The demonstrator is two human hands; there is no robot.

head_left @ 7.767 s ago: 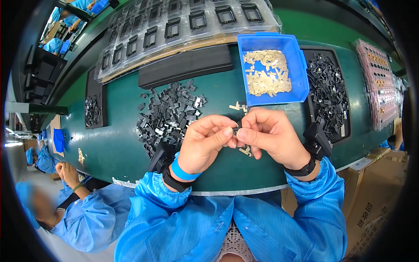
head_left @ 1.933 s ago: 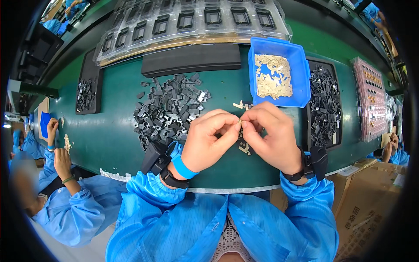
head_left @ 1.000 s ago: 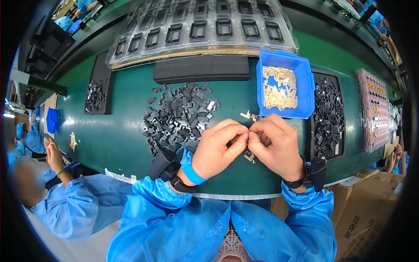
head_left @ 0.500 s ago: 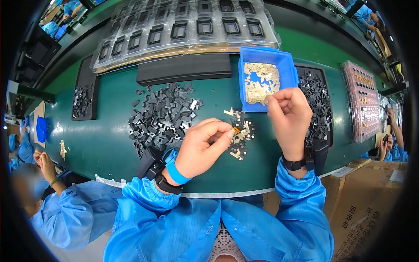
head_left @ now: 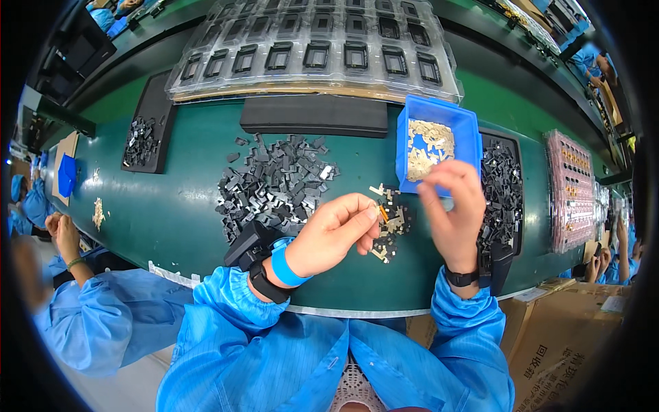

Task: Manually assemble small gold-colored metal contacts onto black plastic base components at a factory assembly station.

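My left hand [head_left: 336, 232] is closed in a pinch above the middle of the green table. A small thin orange strip [head_left: 383, 213] sticks out between its thumb and fingertips. Just beyond these fingertips lies a small scatter of cream and black bits [head_left: 394, 237]. My right hand [head_left: 454, 218] is raised at the near edge of a blue bin [head_left: 402, 141]; its fingers are smeared by motion, so any piece in them does not show. Thin cream-coloured pieces [head_left: 431, 141] lie in the bin. Left of my left hand spreads a heap of small black parts [head_left: 274, 182].
A black tray of dark parts [head_left: 500, 189] stands right of the bin, a second black tray [head_left: 159, 137] at the left. Behind are a long black block [head_left: 312, 117] and clear trays of black frames [head_left: 316, 75]. Pink trays [head_left: 570, 196] stand far right. A co-worker's hands [head_left: 63, 233] show at left.
My right hand has drawn back slightly from the cream pieces, and its fingers now blur. My left hand keeps its pinch on the orange strip, turned a little. The whole view has shifted slightly.
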